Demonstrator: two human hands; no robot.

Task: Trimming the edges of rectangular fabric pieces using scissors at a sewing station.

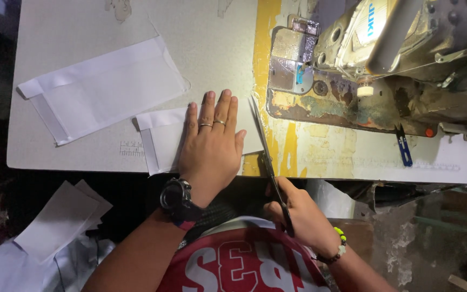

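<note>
My left hand [212, 143] lies flat, fingers together, pressing a folded white fabric piece [160, 135] onto the sewing table [82, 157]. It wears two rings and a black wristwatch. My right hand [298, 213] grips the handles of long scissors [263, 140], whose blades run along the right edge of that fabric piece. A beaded bracelet circles the right wrist.
A larger folded white fabric piece [104, 89] lies at the table's left. A worn sewing machine [385, 48] fills the upper right, with blue thread snips [404, 146] beside it. More white pieces [60, 219] rest below the table edge at lower left.
</note>
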